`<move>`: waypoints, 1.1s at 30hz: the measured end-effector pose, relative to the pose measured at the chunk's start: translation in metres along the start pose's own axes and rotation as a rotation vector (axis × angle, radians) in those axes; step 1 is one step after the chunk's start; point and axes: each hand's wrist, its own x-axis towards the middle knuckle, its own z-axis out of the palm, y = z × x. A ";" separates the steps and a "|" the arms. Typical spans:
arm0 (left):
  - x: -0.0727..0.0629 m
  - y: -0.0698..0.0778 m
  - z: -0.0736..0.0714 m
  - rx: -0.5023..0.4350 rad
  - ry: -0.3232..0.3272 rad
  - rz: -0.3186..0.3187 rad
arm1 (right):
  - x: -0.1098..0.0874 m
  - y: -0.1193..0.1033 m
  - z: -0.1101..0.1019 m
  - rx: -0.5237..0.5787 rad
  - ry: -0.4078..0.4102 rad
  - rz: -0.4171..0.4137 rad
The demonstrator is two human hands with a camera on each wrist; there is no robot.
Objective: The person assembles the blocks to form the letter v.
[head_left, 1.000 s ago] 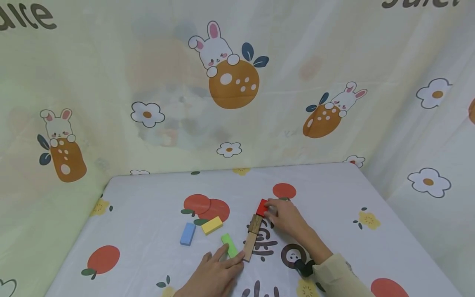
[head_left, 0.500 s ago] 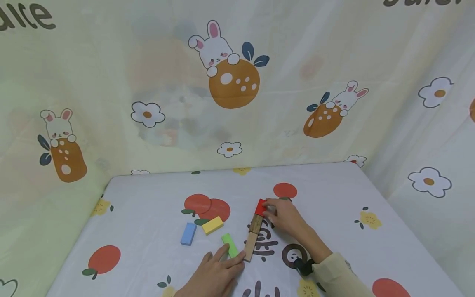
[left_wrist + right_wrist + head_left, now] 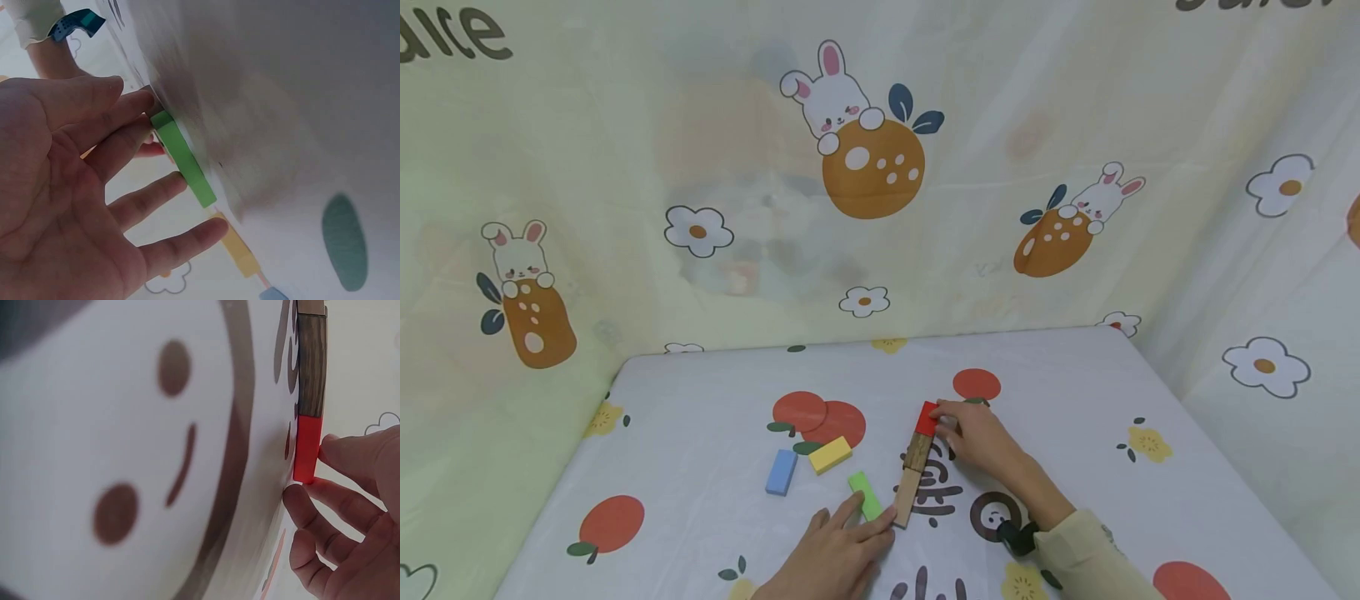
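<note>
A row of blocks runs away from me: a light wooden block (image 3: 907,497) nearest, a dark wood-grain block (image 3: 917,452) in the middle, a red block (image 3: 927,419) at the far end. My right hand (image 3: 987,437) holds the red block between thumb and forefinger; in the right wrist view the red block (image 3: 307,449) meets the dark one end to end. My left hand (image 3: 835,554) lies with extended fingers over the near end of a green block (image 3: 866,495), one fingertip at the light block's near end. In the left wrist view fingertips touch the green block's (image 3: 184,157) edge.
Left of the row lie a yellow block (image 3: 830,456) and a blue block (image 3: 781,472), apart from each other. A white printed cloth (image 3: 700,417) covers the table. Behind it hangs a patterned curtain (image 3: 745,167).
The red and dark blocks have shifted slightly into a straighter line with the light block, the right hand staying on the red one. The left hand keeps its place.
</note>
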 end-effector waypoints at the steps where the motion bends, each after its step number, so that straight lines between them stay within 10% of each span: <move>1: 0.000 0.000 0.000 0.000 0.000 0.000 | 0.000 0.000 0.000 0.002 0.000 -0.002; 33: -0.002 0.002 -0.002 0.003 0.013 -0.007 | -0.030 -0.017 -0.001 -0.101 -0.079 -0.091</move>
